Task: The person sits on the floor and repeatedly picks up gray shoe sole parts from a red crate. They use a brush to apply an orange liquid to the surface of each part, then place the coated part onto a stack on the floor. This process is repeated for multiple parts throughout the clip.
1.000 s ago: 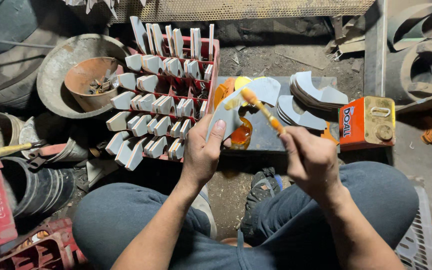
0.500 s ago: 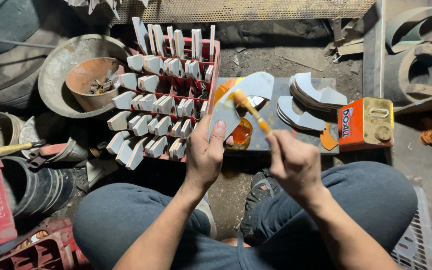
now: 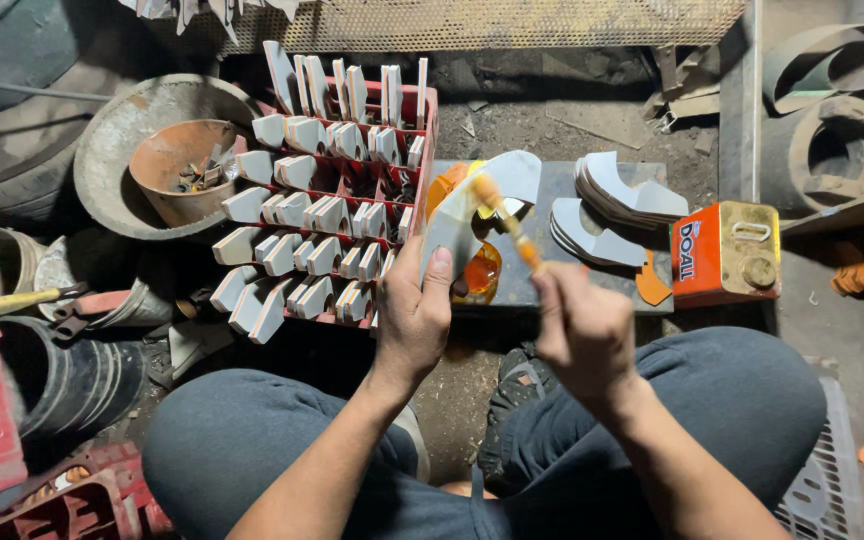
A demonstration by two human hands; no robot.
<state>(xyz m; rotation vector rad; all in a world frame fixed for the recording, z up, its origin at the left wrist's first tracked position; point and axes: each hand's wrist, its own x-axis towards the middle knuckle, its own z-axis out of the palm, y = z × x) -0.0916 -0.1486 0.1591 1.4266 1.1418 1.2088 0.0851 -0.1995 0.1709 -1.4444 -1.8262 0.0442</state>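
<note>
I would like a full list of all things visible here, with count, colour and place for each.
sole piece: one, grey, in left hand
brush: one, orange-stained, in right hand
crate: one, red, left of centre, full of many grey cut pieces
stack: curved grey pieces, on the dark board
tin can: one, orange, right of the stack
bowl: one, orange-brown, upper left
left hand: fingers grip the sole piece
right hand: fingers grip the brush

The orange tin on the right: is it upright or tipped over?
Tipped: the orange tin lies on its side, its handle and round cap facing up at the camera.
</note>
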